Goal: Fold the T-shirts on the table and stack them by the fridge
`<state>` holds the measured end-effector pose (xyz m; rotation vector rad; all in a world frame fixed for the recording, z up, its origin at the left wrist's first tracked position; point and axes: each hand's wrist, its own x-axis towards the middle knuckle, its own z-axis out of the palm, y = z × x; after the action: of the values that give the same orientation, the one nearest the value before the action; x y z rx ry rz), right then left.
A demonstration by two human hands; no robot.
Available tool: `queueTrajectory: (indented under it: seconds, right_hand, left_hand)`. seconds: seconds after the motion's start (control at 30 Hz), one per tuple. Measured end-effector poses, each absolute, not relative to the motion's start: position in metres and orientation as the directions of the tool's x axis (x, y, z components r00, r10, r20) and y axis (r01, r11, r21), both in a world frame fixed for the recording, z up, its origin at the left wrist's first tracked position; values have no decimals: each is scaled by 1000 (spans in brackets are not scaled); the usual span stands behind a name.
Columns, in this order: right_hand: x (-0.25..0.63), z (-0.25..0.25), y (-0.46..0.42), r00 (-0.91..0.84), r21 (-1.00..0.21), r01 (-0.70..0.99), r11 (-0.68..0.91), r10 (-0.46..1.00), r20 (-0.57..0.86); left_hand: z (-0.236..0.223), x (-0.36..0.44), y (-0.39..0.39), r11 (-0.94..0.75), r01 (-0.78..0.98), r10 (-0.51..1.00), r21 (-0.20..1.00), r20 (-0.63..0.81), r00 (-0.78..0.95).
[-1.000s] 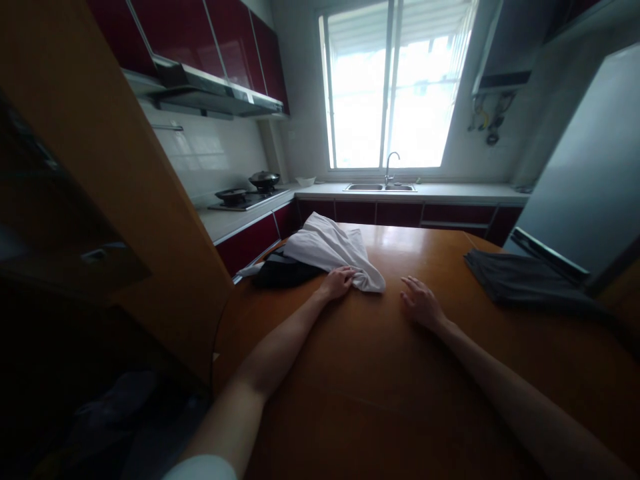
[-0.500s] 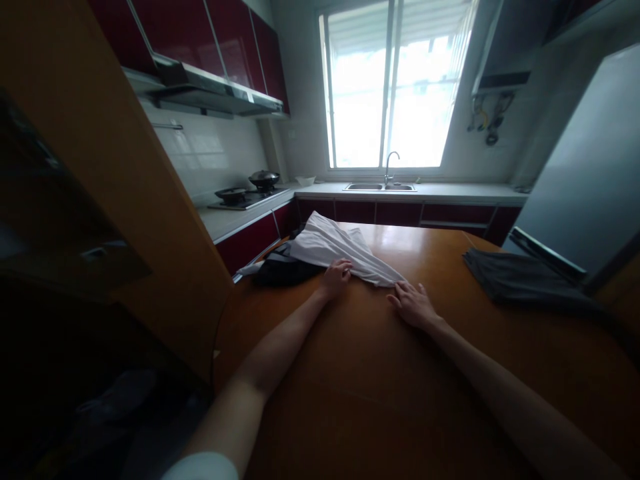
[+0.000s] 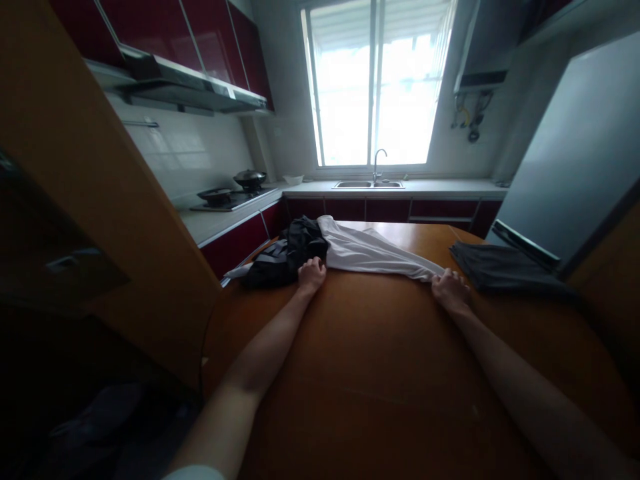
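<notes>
A white garment (image 3: 370, 253) lies stretched sideways across the far part of the wooden table (image 3: 360, 347). My right hand (image 3: 451, 290) is closed on its right end, which is bunched into a narrow tip. At its left edge, my left hand (image 3: 313, 275) has its fingers curled on the cloth; the fingertips are partly hidden. Just behind and left of that hand is a crumpled pile of dark clothes (image 3: 280, 257), with a grey patch and a pale end showing.
Folded dark grey cloth (image 3: 505, 267) lies at the table's right, near the fridge (image 3: 580, 147). Beyond the table run a counter with a sink (image 3: 367, 185) and a stove (image 3: 235, 199) with pans. A wooden panel (image 3: 115, 220) stands close on the left.
My right hand has taken the white garment's end and drawn it rightward, so the cloth is longer and flatter. My left hand has shifted left, and more of the dark pile shows. The view has turned slightly.
</notes>
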<state>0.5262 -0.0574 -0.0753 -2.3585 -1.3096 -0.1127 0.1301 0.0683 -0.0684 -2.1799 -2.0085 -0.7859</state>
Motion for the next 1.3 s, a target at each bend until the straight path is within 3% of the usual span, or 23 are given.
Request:
queueTrajectory:
  seconds: [0.1,0.23,0.4,0.53,0.63,0.77,0.9,1.0,1.1,1.3]
  right_hand:
    - [524,-75,-60,501,-317,855,-409,809,307]
    - [522,-76,-61,407,-224,907,-358,882,237]
    - [529,-72,-57,458,-222,883,-413,861,222]
    - [537,-67,-56,525,-328,834,-444,821,223]
    - [548,-59,-56,593,-459,780,-425,737,326]
    - [575,-41,-58,710,-670,671,-317,535,457]
    - [600,-18,-63,801,-822,535,-197,428,419]
    - [602,0,-73,812,-944,327,39,499,302]
    - [591,17,-90,700,-964,77,255,674,234]
    - [578,44,-138,461,-973,-99,208,876,140]
  left_hand:
    - [-72,125,75,-160,957,944,244,322,75]
    - [-71,110,87,-120,968,967,222,246,63]
    - [-72,96,94,-40,977,969,207,247,-13]
    - [-71,97,92,-73,972,951,223,309,0]
    - [-69,100,88,-117,962,928,246,371,18]
    - [-62,108,84,-189,942,886,276,461,43]
    - [-54,128,73,-355,889,841,288,514,169]
    - [-55,155,55,-607,745,746,277,521,415]
    - [-63,187,33,-801,547,590,243,473,654]
    - [-73,219,9,-790,557,613,258,379,693]
